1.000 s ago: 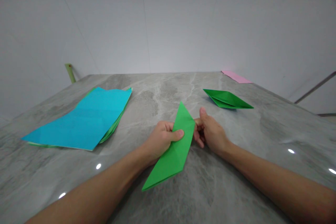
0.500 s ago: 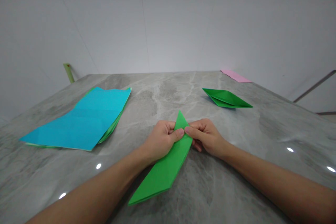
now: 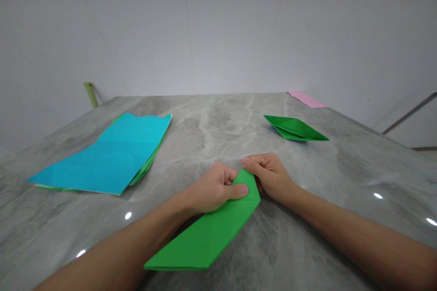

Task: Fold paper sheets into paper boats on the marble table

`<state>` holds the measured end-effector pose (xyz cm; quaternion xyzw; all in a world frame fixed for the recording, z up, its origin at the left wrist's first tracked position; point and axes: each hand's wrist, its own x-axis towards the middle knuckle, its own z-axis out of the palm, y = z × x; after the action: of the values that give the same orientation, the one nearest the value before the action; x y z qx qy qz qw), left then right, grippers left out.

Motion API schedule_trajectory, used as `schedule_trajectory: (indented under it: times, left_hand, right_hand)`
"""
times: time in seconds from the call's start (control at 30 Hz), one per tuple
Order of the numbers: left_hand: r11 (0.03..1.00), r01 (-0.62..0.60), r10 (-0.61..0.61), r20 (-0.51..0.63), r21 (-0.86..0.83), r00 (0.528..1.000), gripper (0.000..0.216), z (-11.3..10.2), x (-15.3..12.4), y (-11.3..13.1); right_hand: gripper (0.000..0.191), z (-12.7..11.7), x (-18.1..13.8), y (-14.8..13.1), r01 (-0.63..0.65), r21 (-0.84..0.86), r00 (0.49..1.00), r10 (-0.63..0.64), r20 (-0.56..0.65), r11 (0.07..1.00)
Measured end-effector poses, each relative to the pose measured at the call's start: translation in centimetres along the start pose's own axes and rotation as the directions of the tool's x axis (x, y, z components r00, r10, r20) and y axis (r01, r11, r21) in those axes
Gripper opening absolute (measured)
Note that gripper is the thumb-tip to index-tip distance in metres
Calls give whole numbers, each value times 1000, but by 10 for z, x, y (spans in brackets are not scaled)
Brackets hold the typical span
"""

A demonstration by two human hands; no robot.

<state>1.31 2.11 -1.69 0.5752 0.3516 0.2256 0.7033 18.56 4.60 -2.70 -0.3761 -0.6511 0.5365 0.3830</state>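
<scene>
A long strip of folded green paper (image 3: pixel 208 234) slants from the near centre of the table up to both hands. My left hand (image 3: pixel 216 188) is closed on its left edge, thumb pressed flat on the upper face and fingers tucked underneath. At the strip's far tip, my right hand (image 3: pixel 269 175) pinches the paper between thumb and bent fingers. A crease runs across the strip near the thumbs. The tip itself is partly covered by the right fingers.
To the left lies a stack of paper with a blue sheet (image 3: pixel 116 157) on top and green sheets under it. A darker green folded paper piece (image 3: pixel 295 128) rests at the right. Pink paper (image 3: pixel 307 99) lies at the far right edge of the grey marbled table (image 3: pixel 211 122).
The green strip has shifted toward me and turned more sideways. My left hand has slid right and nearer; my right thumb has moved up to the tip, away from the left thumb.
</scene>
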Motion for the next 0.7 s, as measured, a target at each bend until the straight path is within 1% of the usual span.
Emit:
schedule_trajectory:
  times: [0.07, 0.13, 0.2, 0.3, 0.4, 0.47, 0.53, 0.63, 0.67, 0.7]
  left_hand:
    - [1000, -2, 2, -49, -9, 999, 38, 2, 2, 1]
    - [999, -21, 27, -129, 47, 991, 41, 4, 3, 1]
    - [992, -30, 53, -188, 121, 981, 45, 5, 4, 1]
    - [979, -52, 91, -195, 196, 977, 44, 7, 4, 1]
    - [950, -109, 177, -217, 293, 960, 43, 7, 4, 0]
    - [917, -135, 249, -272, 375, 930, 44, 7, 4, 0]
    - [891, -166, 321, -328, 423, 888, 44, 7, 6, 0]
    - [889, -236, 393, -391, 393, 832, 45, 4, 8, 1]
    - [897, -249, 395, -407, 365, 824, 45, 3, 8, 1]
    - [910, -253, 380, -417, 328, 826, 46, 2, 9, 0]
  right_hand:
    - [48, 0, 2, 0, -24, 25, 998, 25, -54, 999]
    - [48, 1, 4, 0, -41, 44, 994, 45, -96, 998]
    - [48, 1, 5, 0, -63, 63, 992, 69, -106, 996]
    - [48, 1, 4, -1, -63, 78, 990, 72, -122, 995]
    - [49, 1, 3, -2, -9, 57, 988, 18, -152, 998]
    - [49, 1, 3, -1, 16, 41, 993, -11, -117, 999]
    - [49, 1, 3, 0, 29, 30, 999, -28, -39, 999]
    - [51, 1, 1, 1, 56, -8, 996, -55, 65, 998]
    - [52, 1, 0, 1, 67, -28, 995, -64, 82, 997]
    - [53, 1, 0, 1, 77, -46, 994, -73, 83, 996]
